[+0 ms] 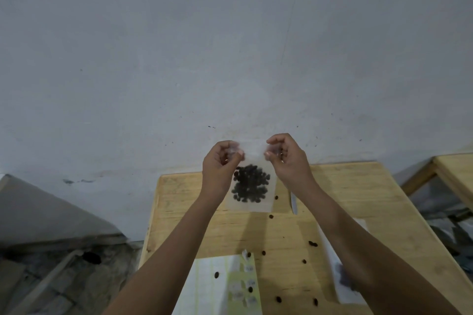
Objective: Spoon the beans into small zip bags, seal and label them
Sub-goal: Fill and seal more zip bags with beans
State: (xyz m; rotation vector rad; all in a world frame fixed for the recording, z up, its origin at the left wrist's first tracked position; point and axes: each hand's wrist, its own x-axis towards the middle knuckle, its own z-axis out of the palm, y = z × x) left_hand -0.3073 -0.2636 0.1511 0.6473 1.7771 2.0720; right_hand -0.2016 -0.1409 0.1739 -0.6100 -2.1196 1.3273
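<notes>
Hanging between the two hands, the small clear plastic zip bag (252,199) of dark brown beans (250,184) is held up above the pale wooden surface (358,186). The left hand (221,161) pinches its top left corner and the right hand (286,158) its top right corner, fingers curled. Loose beans (312,243) lie scattered on the surface beside a yellow-green sheet of white labels (243,286).

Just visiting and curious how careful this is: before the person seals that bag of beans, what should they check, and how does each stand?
1. Left hand pinches the zip bag's top corner: ok.
2. Right hand pinches the other corner: ok.
3. Beans sit below the zip strip: ok.
4. Zip strip pressed shut: cannot tell, blurred.
5. Wooden table free of stray beans: not ok, several lie scattered.
6. Label sheet nearby: ok.
</notes>
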